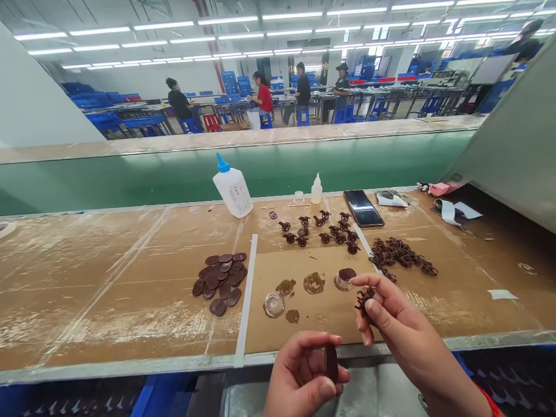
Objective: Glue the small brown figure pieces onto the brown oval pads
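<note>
My left hand [304, 373], low at the table's front edge, pinches a flat dark brown oval disc [330, 362] on its edge. To its right, my right hand [391, 315] grips a small dark brown plastic figure [365, 300] with thin leg-like prongs; its exact kind is unclear. Just beyond the right fingertips stands a clear round cup [344, 280] with a dark top. Another clear cup [274, 304] sits farther left among wet brown smears [313, 283]. Several matching discs [221, 277] are heaped on the left, and loose figures [397, 253] are piled on the right.
Several figures on bases [325, 237] stand at the back. Behind them are a white bottle with blue cap [234, 191], a small dropper bottle [317, 189] and a phone [364, 208]. White tape strips [247, 301] cross the table. A green conveyor belt [278, 168] runs beyond; people sit farther off.
</note>
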Action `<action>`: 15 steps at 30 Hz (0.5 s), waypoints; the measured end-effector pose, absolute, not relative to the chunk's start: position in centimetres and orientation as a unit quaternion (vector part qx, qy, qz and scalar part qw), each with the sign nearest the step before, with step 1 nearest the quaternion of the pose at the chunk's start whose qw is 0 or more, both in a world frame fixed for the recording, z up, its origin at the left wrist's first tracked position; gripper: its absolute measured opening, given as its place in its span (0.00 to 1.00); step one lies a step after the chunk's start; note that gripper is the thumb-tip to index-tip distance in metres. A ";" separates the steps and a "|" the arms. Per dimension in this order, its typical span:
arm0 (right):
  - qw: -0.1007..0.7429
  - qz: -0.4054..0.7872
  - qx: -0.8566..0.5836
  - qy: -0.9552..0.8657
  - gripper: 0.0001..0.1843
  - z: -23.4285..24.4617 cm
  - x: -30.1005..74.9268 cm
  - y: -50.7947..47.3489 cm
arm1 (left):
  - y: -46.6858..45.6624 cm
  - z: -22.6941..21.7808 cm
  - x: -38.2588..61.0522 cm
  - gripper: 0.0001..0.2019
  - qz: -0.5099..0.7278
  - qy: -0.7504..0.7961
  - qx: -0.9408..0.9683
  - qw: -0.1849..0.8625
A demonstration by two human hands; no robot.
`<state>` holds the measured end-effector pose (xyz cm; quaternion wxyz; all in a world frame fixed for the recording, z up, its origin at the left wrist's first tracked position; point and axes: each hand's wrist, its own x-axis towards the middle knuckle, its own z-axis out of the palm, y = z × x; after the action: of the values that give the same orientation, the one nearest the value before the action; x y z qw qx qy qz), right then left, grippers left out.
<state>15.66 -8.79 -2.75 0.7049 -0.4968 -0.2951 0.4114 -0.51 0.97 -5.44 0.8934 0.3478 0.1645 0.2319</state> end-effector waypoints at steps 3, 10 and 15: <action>0.706 0.396 -0.516 -0.279 0.14 -3.0 16.4 -9.2 | 1.3 -5.8 -0.3 0.20 0.219 0.149 0.326 0.907; 0.654 0.208 -0.668 -0.287 0.14 -3.5 19.5 -10.2 | 2.5 -7.0 0.5 0.19 0.192 0.085 0.332 0.920; 0.488 0.068 -0.793 -0.358 0.09 -3.0 20.8 -9.2 | 3.5 -8.0 1.3 0.17 0.187 -0.025 0.365 0.912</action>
<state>20.85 -9.19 -2.98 0.4882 -0.7932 -0.3575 0.0683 1.25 3.48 -8.01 0.9115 0.3654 -0.0247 0.1871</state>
